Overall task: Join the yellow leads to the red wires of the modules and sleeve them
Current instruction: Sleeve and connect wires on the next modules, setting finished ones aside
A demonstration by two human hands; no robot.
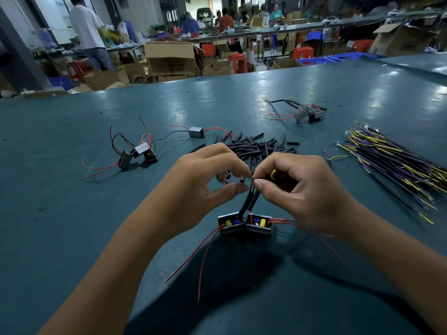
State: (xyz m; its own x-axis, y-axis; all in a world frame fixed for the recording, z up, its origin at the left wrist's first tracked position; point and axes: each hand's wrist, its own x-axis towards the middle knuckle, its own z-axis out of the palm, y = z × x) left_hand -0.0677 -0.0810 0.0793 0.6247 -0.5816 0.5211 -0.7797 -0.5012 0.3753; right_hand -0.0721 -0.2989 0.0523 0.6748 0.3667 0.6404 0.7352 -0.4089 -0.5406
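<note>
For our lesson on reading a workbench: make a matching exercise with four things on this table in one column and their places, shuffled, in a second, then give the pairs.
Things
1. pile of black sleeves
2. bundle of yellow leads
3. pair of modules
4. lone grey module

Places
A. at the right edge
B. hanging below the hands
C. middle of the table, beyond the hands
D. just left of the sleeve pile

Pairs: 1-C, 2-A, 3-B, 4-D

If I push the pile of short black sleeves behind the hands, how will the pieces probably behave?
The short black sleeves look like small round tubes, so loose ones would probably roll or scatter on the smooth table. They seem light and thin, likely easy to flick away. Several already lie apart from the heap, which suggests they spread easily.
</note>
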